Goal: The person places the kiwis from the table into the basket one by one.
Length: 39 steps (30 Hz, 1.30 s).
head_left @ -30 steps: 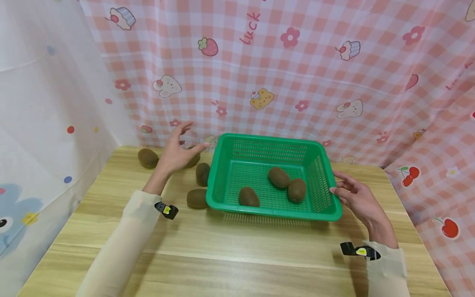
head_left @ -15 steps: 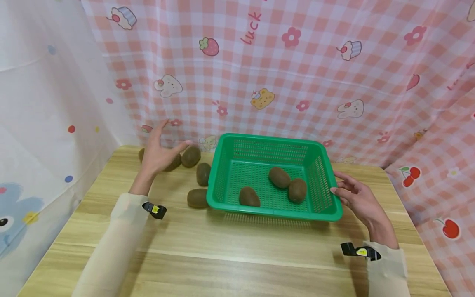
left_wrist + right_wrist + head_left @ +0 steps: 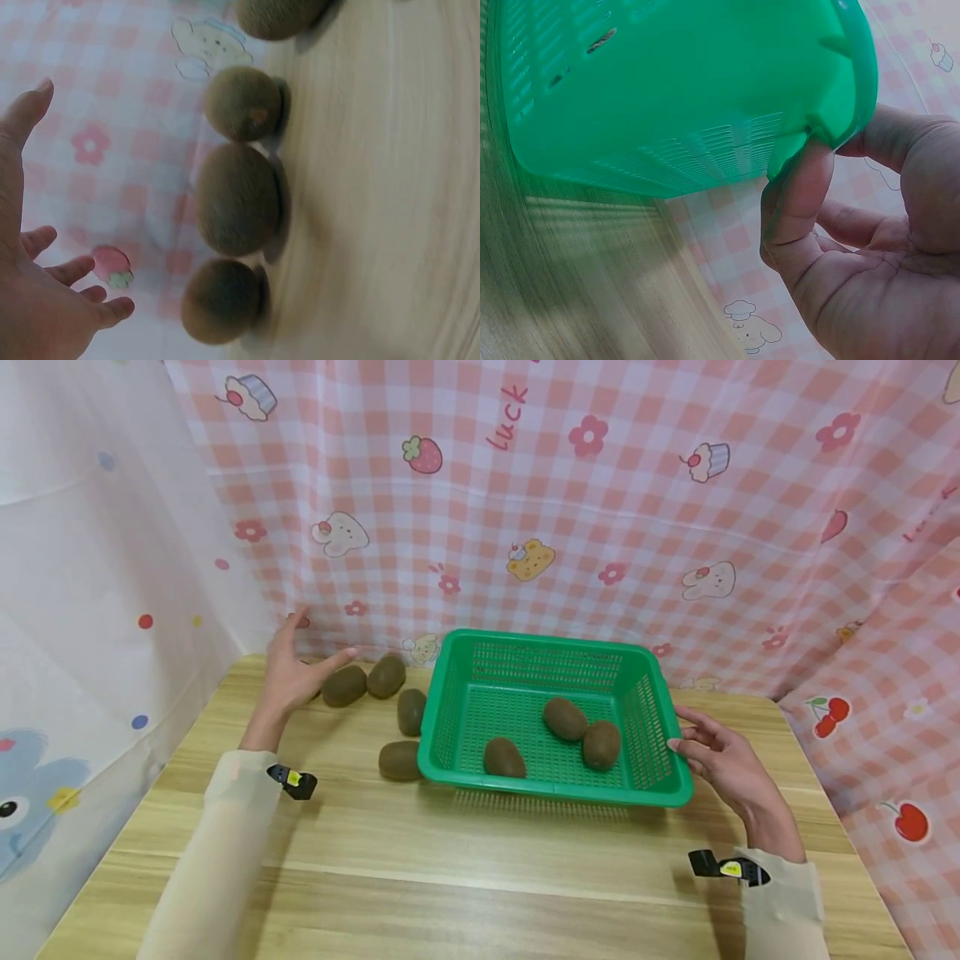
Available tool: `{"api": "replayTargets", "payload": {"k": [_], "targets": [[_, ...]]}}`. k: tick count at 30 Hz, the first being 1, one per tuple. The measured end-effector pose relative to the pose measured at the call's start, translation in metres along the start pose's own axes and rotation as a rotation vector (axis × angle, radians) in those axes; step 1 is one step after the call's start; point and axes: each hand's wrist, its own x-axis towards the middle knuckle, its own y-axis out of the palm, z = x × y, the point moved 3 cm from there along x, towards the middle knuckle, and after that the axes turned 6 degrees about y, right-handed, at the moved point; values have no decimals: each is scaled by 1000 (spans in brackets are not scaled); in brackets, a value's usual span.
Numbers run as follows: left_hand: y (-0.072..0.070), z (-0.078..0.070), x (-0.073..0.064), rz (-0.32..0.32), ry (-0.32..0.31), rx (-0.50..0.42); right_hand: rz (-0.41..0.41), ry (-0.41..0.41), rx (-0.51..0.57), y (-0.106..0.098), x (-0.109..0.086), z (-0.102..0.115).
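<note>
Far-left kiwifruit: a brown, fuzzy, oval kiwifruit (image 3: 220, 301) on the table, at the far left end of the row, nearest the left hand.
Row neighbours: a second brown oval kiwifruit (image 3: 344, 686) just right of it, then a third brown kiwifruit (image 3: 386, 676).
Left hand: the bare left hand (image 3: 288, 679) hangs over the row's far left end, thumb well apart from the fingers, gripping nothing.
Good hold: probably best to lower the thumb and fingers to either side of one fruit and close gently, since a nudge could roll its neighbour.
Beside the basket: a fourth kiwifruit (image 3: 412, 712) and a fifth kiwifruit (image 3: 398, 761), close by the left rim.
Green basket: a green, rectangular, perforated plastic basket (image 3: 554, 790), with three kiwifruit (image 3: 566, 719) inside, two touching at right and one at the near side.
Right hand: the bare right hand (image 3: 716, 756) pinches the basket's right rim; a light, steady hold should suffice.
Table and cloth: pale wood-grain table (image 3: 450, 877); pink-and-white checked cloth (image 3: 487, 502) behind.
Left wrist view: shows the far-left fruit whole, largely hidden behind the hand in the head view.
Right wrist view: shows a finger bent up under the rim, which the head view hides.
</note>
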Motion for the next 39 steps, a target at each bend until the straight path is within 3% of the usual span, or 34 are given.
{"api": "replayTargets", "payload": {"k": [9,20,32,39], "targets": [[-8,30,2,31,-7,-59,-7,5,-16,-1,0,0],[-15,60,-8,147,-170,-30,-3,-1,-3,0,-1,0],[-14,87,-10,228,-196,25,-7,-4,-20,0,0,-1],[-11,89,-11,253,-164,15,-16,10,-30,-1,0,0]]}}
